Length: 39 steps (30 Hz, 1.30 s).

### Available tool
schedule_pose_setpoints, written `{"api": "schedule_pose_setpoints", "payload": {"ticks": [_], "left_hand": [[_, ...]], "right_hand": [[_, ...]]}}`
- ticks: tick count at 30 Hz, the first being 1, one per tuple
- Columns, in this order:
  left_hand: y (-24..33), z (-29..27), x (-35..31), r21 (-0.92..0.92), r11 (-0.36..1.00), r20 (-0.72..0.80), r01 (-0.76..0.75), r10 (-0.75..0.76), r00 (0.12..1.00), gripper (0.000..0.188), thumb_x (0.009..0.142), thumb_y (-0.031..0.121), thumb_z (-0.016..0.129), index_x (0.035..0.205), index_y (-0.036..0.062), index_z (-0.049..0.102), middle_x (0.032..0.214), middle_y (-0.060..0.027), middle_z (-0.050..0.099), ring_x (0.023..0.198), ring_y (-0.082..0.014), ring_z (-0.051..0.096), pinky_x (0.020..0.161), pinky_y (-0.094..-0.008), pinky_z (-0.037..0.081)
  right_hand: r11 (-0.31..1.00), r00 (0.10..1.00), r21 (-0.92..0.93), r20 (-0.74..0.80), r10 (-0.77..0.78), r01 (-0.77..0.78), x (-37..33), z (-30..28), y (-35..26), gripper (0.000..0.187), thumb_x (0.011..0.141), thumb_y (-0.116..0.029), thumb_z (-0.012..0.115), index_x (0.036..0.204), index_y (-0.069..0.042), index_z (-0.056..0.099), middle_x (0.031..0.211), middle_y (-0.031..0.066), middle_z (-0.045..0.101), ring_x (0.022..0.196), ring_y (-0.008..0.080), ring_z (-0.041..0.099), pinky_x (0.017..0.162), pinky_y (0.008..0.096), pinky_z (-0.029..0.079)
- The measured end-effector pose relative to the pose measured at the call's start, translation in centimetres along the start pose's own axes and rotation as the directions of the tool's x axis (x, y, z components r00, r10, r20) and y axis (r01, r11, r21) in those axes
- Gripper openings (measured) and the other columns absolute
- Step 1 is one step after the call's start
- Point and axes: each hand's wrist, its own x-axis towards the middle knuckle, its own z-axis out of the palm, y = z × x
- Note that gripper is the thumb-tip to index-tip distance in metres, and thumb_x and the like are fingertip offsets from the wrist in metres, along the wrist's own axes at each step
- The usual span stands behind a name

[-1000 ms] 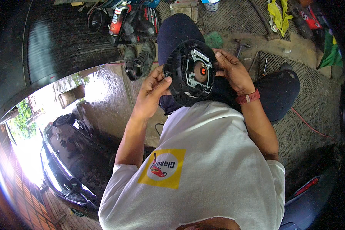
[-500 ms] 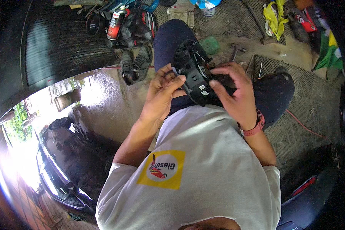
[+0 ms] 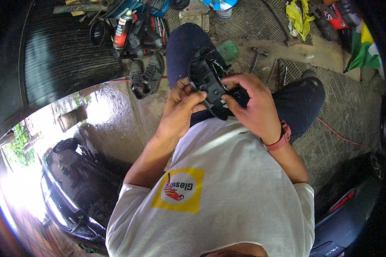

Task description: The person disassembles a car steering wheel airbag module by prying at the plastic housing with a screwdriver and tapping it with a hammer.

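Observation:
A black moulded plastic housing (image 3: 206, 77), curved and with clips and slots on the side facing me, is held above my lap. My left hand (image 3: 180, 109) grips its left edge, thumb on the face and fingers behind. On the opposite edge, my right hand (image 3: 257, 103) is closed with thumb and bent fingers, a red-pink watch on its wrist. Small metal and dark fittings show along the upper right of the housing, near my right fingertips. What lies under those fingers is hidden.
Dark shoes (image 3: 148, 77) stand on the floor left of my knee. Beyond them is a red-and-black spray can (image 3: 122, 32). A hammer (image 3: 256, 58) and a green cloth-like piece (image 3: 227, 50) lie ahead. Black car parts (image 3: 85, 171) flank me; a yellow bag (image 3: 299, 21) lies far right.
The housing has turned slightly, showing its pale labels less. My right hand has shifted a little left along with it, while my left hand keeps its grip.

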Motion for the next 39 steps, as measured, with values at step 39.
{"api": "schedule_pose_setpoints", "payload": {"ticks": [39], "left_hand": [[-1.1,-5.7,-4.6,-0.134,0.983,-0.185,-0.126,0.1,0.978,0.05,0.097,0.009,0.064,0.145,-0.0002,0.057,0.139,-0.0148,0.069,0.128,-0.0302,0.068,0.115,-0.0483,0.054]], "right_hand": [[0.699,0.543,0.504,-0.442,0.714,-0.508,4.6,-14.8,32.7,0.021,0.101,-0.018,0.071,0.119,-0.009,0.076,0.106,0.0072,0.08,0.091,0.0233,0.076,0.084,0.0371,0.06]]}}
